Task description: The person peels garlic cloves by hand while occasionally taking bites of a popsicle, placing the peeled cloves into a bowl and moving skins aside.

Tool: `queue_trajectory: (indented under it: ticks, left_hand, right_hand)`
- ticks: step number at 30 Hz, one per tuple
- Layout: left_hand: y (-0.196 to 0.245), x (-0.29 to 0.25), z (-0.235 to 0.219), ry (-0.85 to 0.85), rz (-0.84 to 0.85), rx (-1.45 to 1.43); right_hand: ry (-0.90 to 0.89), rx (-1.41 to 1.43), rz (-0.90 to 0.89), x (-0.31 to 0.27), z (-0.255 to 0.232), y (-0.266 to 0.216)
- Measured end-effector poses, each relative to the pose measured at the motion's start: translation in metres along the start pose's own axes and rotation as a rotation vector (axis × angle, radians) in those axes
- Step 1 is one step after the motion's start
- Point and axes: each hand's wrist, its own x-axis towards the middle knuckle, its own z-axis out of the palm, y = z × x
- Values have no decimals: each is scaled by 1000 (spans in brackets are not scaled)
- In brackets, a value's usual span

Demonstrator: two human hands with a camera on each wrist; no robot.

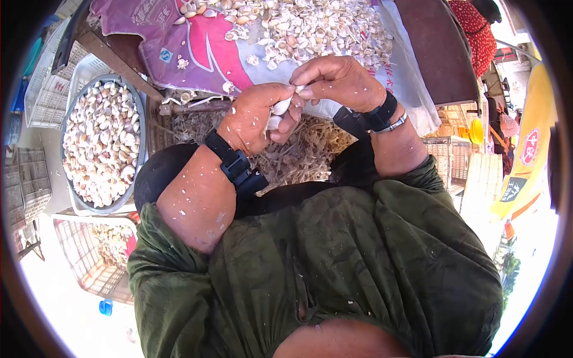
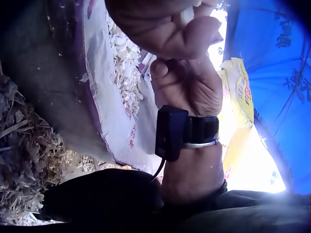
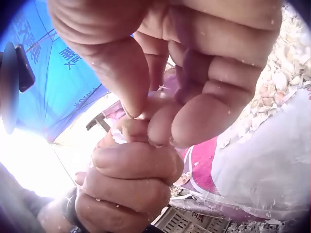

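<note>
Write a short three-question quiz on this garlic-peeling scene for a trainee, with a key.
1. True or false: the left hand holds a garlic piece while the right hand pinches at its top.
2. Where does the round basin of cloves sit?
A. On the person's left side
B. On the person's lap
C. On top of the sack
3. Fill in: the loose pile of cloves ahead of the hands lies on a printed ____.

Key: 1 true; 2 A; 3 sack.
</note>
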Motion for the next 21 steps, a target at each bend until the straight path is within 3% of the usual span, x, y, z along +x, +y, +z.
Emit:
queue_trajectory:
  ticks: [4,5,7,13,15,17,18,21]
  left_hand:
    - [1,-3,0,-8,-9,66]
    - [2,-4,2,56,-8,97]
    - [0,-7,6,121,-5,126]
    - [-13,-5,8,241,256,485]
    - [-13,-6,11,256,267,409]
    - [-4,-9,12,246,181,151]
    - [0,-7,7,154,38,-131]
    - [6,-5,14,206,20,-224]
  right_hand:
    - [-97,57,-7,4,3,-7]
    - [-101,54,-11,6,2,-12]
    - [-161,-155,-124,5,5,-21]
    - [-76,-245,-195,2,21,-26]
    - [25,-238,-232,1,24,-27]
    - [37,-352,-322,4,25,-30]
    - [49,-272,-315,5,29,-33]
    - [82,-100,-235,14,22,-28]
